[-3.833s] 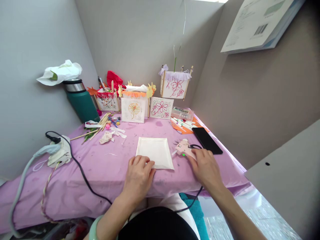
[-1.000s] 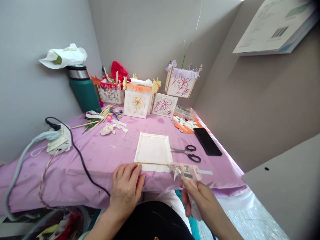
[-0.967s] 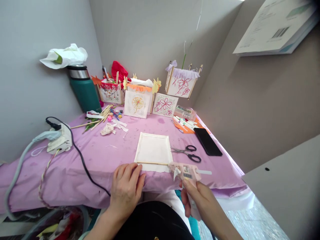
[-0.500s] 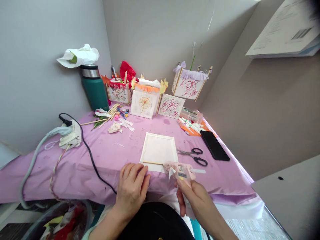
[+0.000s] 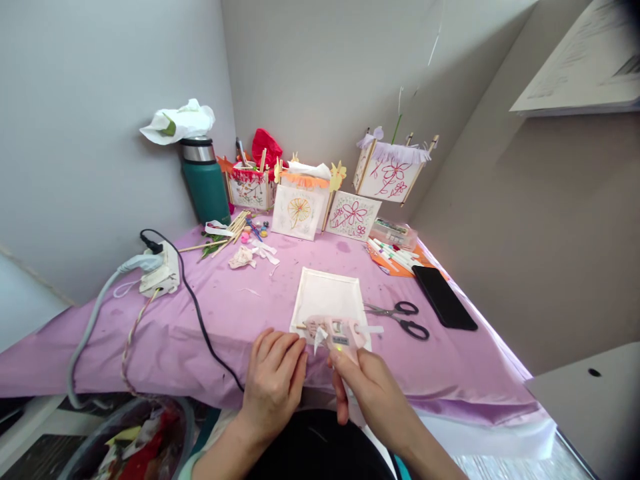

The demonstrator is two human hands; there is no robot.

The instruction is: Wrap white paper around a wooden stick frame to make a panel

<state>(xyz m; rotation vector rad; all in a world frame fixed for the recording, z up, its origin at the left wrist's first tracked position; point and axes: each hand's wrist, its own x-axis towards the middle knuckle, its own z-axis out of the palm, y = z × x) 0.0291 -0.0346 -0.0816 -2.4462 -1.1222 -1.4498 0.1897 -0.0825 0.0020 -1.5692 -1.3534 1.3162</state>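
Note:
A white square panel (image 5: pixel 329 297) lies flat on the purple tablecloth (image 5: pixel 230 313) near the front edge. A thin wooden stick lies along its near edge, mostly hidden. My right hand (image 5: pixel 373 390) grips a pink hot glue gun (image 5: pixel 336 333) with its nozzle pointing left over that near edge. My left hand (image 5: pixel 275 381) rests palm down on the cloth just left of the panel's near corner, fingers stretched toward the stick.
Black-handled scissors (image 5: pixel 403 318) and a black phone (image 5: pixel 444 296) lie right of the panel. Markers (image 5: pixel 395 253), decorated paper boxes (image 5: pixel 300 200), a green flask (image 5: pixel 205 180), loose sticks (image 5: pixel 225 233) and a power strip (image 5: pixel 160 277) with a black cord stand farther back. A bin (image 5: pixel 135 447) sits below left.
My right hand has carried the glue gun leftward along the panel's near edge, toward my left hand. The view has swung left. Earlier still, the gun lay on the table by the phone.

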